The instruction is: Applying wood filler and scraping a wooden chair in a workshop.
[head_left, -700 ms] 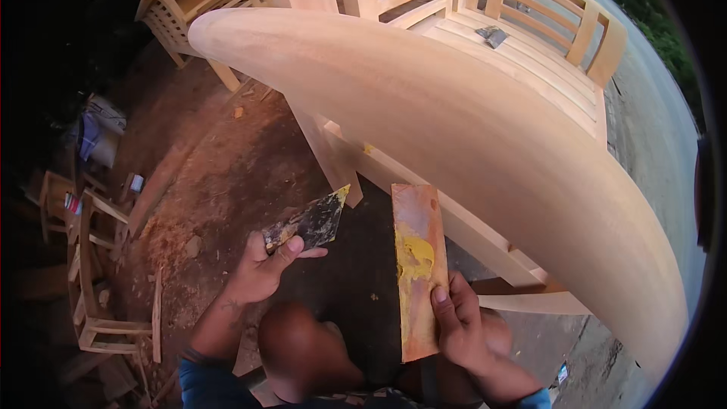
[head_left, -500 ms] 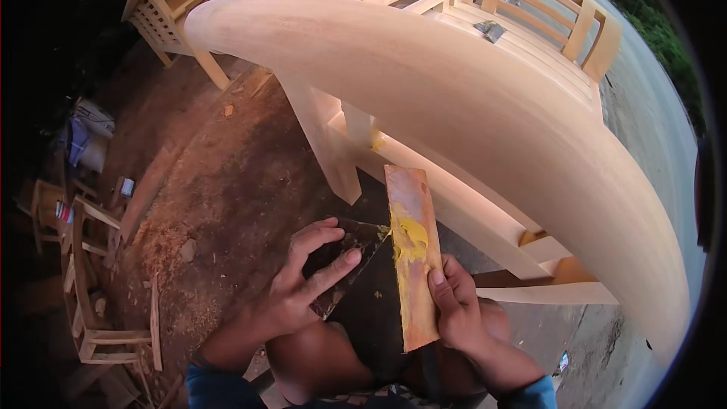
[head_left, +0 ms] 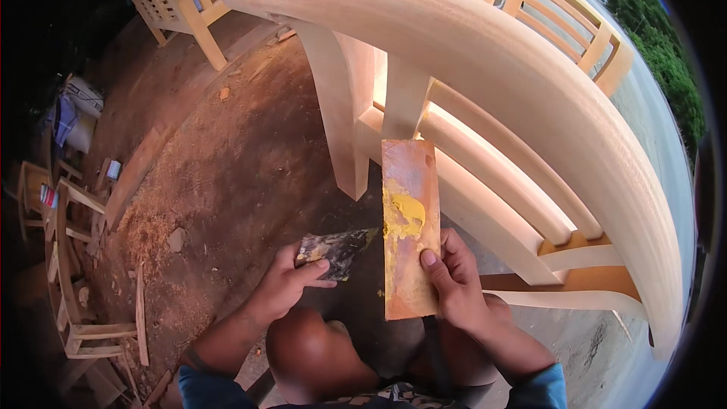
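My right hand (head_left: pixel 460 282) grips the lower right edge of a flat wooden board (head_left: pixel 411 273), thumb on its face. A lump of yellow putty (head_left: pixel 407 214) is smeared across the board's middle. In my left hand (head_left: pixel 286 282) is a thin, dark, stained putty scraper (head_left: pixel 338 252), pinched between thumb and fingers. The scraper's far edge carries a trace of yellow and sits just left of the board, apart from it. Beyond both hands arches the broad pale armrest (head_left: pixel 485 53) of a wooden bench, with slanting rails (head_left: pixel 492 174) beneath it.
A slatted chair (head_left: pixel 178 11) stands at the far left. Wooden frame pieces (head_left: pixel 106 333) and a small can (head_left: pixel 48 196) are at the left. Sawdust lies on the brown floor (head_left: pixel 227 182). A road (head_left: pixel 651 113) runs along the right.
The scraper has come away from the putty toward the left, and its face now shows. The board has turned more upright and moved slightly up. The view has shifted, revealing more bench rails.
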Available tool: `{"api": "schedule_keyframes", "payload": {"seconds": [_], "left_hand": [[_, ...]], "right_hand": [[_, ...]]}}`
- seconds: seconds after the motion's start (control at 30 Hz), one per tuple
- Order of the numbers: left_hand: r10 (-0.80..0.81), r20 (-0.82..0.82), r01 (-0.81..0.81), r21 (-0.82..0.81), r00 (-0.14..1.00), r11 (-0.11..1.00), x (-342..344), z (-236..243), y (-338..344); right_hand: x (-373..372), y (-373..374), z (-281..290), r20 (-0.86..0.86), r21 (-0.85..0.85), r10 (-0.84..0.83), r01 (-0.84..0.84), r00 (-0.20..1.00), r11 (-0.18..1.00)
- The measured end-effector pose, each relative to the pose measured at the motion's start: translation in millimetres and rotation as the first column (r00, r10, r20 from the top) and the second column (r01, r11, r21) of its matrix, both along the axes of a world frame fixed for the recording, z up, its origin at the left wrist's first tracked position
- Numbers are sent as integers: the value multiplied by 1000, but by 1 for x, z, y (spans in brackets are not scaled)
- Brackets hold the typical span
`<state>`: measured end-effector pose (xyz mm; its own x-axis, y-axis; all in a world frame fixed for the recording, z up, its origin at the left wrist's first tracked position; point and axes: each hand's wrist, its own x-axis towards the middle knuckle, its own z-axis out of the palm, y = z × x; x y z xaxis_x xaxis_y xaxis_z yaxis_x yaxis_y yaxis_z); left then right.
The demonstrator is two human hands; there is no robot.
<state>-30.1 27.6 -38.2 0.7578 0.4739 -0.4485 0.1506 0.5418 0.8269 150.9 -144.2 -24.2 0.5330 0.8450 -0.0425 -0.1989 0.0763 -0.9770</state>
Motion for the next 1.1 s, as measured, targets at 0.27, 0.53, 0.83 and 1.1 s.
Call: {"api": "schedule_keyframes", "payload": {"seconds": [0.27,0.53,0.83,1.1], "left_hand": [[-250,-9,250,93,968,964,-5,-34,-4],[-223,141,210,107,965,972,9,-28,-13],[-67,110,63,44,992,997,16,-43,-11],[19,93,-18,-14,996,1000,27,-44,-6]], "right_hand": [[0,52,3,133,-103,84,-70,988,992],[10,59,21,576,-189,161,-61,802,980],[-33,-51,33,-28,316,975,-923,222,219],[-49,-56,31,-485,292,308,-181,818,939]]}}
